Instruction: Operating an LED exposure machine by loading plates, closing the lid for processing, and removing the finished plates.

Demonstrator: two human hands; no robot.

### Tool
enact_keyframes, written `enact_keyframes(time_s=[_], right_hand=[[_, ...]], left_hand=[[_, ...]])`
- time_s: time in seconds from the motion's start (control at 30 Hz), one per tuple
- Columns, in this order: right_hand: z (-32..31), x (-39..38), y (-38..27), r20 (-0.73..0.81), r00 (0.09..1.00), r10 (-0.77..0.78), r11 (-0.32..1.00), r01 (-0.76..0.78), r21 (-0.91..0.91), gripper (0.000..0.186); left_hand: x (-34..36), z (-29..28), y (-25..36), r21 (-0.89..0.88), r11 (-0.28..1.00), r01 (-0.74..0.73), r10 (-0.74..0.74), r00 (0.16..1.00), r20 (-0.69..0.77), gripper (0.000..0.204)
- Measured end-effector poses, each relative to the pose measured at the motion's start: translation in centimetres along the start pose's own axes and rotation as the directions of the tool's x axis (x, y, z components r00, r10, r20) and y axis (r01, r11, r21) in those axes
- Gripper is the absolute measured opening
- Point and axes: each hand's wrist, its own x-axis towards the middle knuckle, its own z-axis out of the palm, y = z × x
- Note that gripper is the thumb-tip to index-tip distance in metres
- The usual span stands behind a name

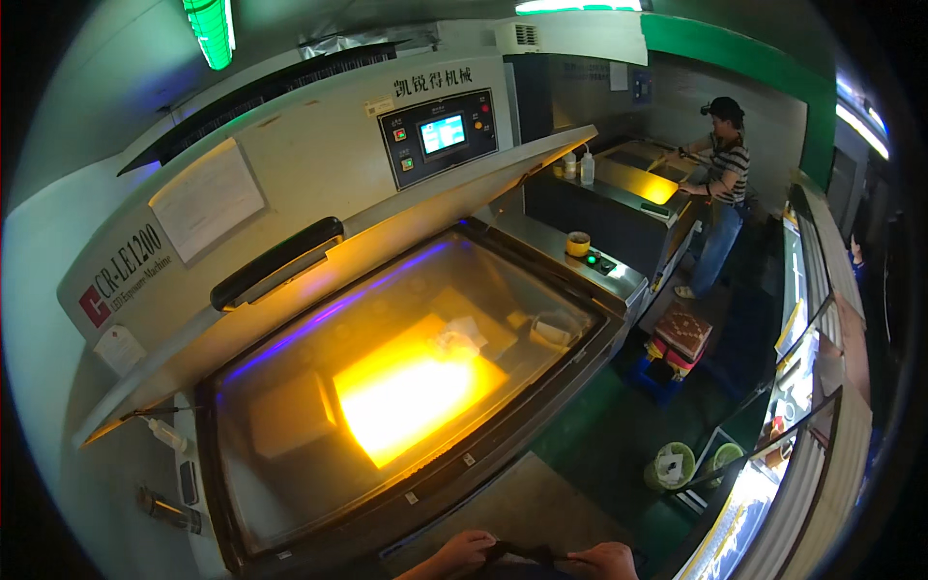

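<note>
My left hand [466,551] and my right hand [607,558] are low at the bottom edge, in front of my body. Both have closed fingers on a dark strap-like strip [522,553] that runs between them; its lower part is cut off by the frame. Beyond them lies the wide framed bed [290,493] of a large machine, under a see-through cover. A bright yellow glowing sheet [416,396] rests in its middle, with a crumpled pale piece [462,336] at the upper part. Neither hand touches the bed.
The machine's hinged lid [387,227] with a black handle [278,263] stands raised. A tape roll [577,244] sits on the side counter. Further back a person [720,184] works at a second lit bed. A stool [681,333], green bins [669,466] and lit shelving [802,367] stand at right.
</note>
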Motion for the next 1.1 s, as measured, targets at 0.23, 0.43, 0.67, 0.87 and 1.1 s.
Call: enact_keyframes(time_s=[0.23, 0.43, 0.67, 0.87, 1.1], right_hand=[[2.5, 1.1, 5.4, 0.024, 0.952, 0.307, 0.938, -0.306, 0.164, 0.017], [6.0, 11.7, 1.0, 0.455, 0.838, 0.302, 0.917, -0.385, 0.1, 0.02], [10.2, 18.0, 3.1, 0.816, 0.576, 0.039, 0.719, -0.584, 0.378, 0.028], [12.1, 23.6, 2.5, 0.854, 0.51, -0.105, 0.506, -0.711, 0.487, 0.038], [12.1, 36.7, -6.1, 0.769, 0.634, -0.081, 0.989, -0.047, 0.143, 0.044]], left_hand=[[1.2, 1.1, 2.6, -0.211, 0.969, 0.129, -0.135, 0.991, -0.012, 0.027], [3.3, -0.8, 9.2, 0.206, 0.975, -0.085, 0.108, 0.989, -0.103, 0.03], [0.4, -10.8, 10.1, -0.237, 0.971, 0.021, -0.043, 0.995, -0.087, 0.024], [-5.8, -15.4, 11.9, -0.717, 0.501, -0.485, -0.137, 0.774, -0.619, 0.025], [-10.2, -21.0, 6.6, -0.25, 0.929, -0.273, -0.079, 0.515, -0.854, 0.027]])
